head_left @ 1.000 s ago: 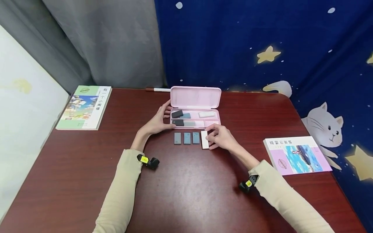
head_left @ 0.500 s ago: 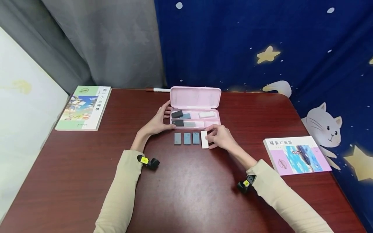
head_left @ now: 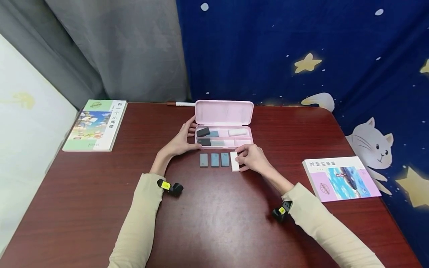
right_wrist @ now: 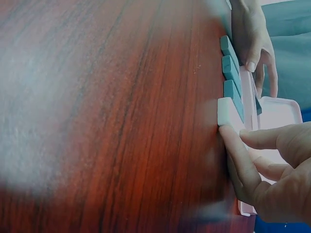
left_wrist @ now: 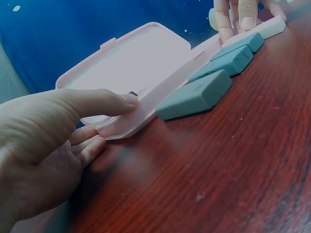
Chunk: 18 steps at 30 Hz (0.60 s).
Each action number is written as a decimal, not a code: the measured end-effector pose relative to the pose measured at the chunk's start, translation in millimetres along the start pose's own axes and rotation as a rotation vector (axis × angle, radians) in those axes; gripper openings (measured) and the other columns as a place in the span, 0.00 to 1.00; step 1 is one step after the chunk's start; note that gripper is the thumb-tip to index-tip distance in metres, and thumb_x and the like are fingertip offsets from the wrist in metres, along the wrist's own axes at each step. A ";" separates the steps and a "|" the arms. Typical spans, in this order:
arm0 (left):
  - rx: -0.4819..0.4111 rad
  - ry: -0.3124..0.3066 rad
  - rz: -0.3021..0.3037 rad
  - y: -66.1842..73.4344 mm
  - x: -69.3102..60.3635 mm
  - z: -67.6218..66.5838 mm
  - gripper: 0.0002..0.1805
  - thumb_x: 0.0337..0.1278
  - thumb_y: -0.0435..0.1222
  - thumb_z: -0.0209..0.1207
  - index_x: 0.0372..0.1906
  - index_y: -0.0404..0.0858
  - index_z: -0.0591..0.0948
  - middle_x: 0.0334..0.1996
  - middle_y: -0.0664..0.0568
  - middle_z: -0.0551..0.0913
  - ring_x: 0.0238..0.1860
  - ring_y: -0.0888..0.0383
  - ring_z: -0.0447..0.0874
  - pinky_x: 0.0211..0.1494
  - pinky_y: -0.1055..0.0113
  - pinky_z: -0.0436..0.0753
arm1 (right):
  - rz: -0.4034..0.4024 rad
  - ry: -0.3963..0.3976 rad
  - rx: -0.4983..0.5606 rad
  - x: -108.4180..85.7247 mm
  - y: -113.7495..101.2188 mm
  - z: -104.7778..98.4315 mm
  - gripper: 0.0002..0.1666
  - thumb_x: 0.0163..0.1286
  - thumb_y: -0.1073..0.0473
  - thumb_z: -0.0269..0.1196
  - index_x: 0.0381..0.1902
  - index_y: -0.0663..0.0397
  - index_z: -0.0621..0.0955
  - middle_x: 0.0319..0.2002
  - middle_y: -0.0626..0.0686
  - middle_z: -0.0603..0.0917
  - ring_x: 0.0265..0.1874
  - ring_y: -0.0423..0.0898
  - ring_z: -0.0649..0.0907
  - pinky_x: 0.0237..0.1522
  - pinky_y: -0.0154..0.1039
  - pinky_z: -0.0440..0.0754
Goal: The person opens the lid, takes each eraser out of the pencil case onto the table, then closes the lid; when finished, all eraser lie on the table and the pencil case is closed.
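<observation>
A pink pencil case (head_left: 223, 112) lies with its lid up near the back of the table. My left hand (head_left: 180, 142) grips its left end, thumb on the front rim and fingers around the side. In front of the case stands a row of three blue-grey erasers (head_left: 215, 160) and, at its right end, a white eraser (head_left: 234, 162). My right hand (head_left: 253, 158) pinches that white eraser between thumb and fingers while it sits on the table. Inside the case are dark erasers (head_left: 202, 131), a blue eraser (head_left: 213, 134) and another white eraser (head_left: 237, 132).
A marker (head_left: 181, 104) with a brown cap lies behind the case's left side. One book (head_left: 95, 124) is at the back left, another book (head_left: 342, 178) at the right. Curtains (head_left: 268, 48) hang along the table's back edge.
My right forearm has shifted slightly left. The white eraser stays at the end of the row under my right fingers, and my left hand still holds the case.
</observation>
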<state>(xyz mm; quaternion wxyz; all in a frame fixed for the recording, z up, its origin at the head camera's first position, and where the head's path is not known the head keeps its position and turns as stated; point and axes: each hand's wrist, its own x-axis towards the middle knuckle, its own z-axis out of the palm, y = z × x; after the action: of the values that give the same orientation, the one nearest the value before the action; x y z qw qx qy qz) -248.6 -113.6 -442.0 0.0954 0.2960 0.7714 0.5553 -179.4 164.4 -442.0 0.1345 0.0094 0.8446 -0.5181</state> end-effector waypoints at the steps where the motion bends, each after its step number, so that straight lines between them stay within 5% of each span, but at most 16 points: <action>1: -0.001 0.000 0.001 -0.3 -0.2 -0.1 0.57 0.46 0.21 0.67 0.74 0.28 0.40 0.62 0.26 0.54 0.63 0.33 0.56 0.67 0.43 0.60 | -0.002 -0.003 -0.004 0.3 -0.3 0.4 0.14 0.62 0.72 0.63 0.48 0.69 0.79 0.31 0.61 0.83 0.24 0.48 0.85 0.24 0.44 0.85; 14: 0.022 0.008 -0.016 -1.5 -1.4 -0.6 0.57 0.46 0.21 0.67 0.75 0.29 0.40 0.63 0.27 0.54 0.63 0.33 0.56 0.67 0.44 0.60 | -0.016 -0.006 -0.006 2.1 0.9 1.5 0.15 0.63 0.72 0.63 0.48 0.69 0.79 0.31 0.61 0.84 0.24 0.49 0.86 0.23 0.44 0.85; 18: 0.018 0.014 -0.005 -14.1 3.1 1.9 0.58 0.47 0.23 0.68 0.76 0.32 0.40 0.64 0.28 0.54 0.63 0.35 0.56 0.67 0.44 0.60 | -0.021 0.001 -0.008 0.7 2.4 -0.6 0.15 0.62 0.71 0.63 0.48 0.69 0.79 0.30 0.61 0.84 0.24 0.50 0.86 0.23 0.44 0.85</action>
<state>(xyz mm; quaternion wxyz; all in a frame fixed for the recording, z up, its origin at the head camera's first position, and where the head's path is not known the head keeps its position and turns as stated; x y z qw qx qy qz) -255.1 -113.2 -454.9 0.0888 0.2912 0.7777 0.5500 -179.9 166.0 -444.0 0.1287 0.0001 0.8469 -0.5159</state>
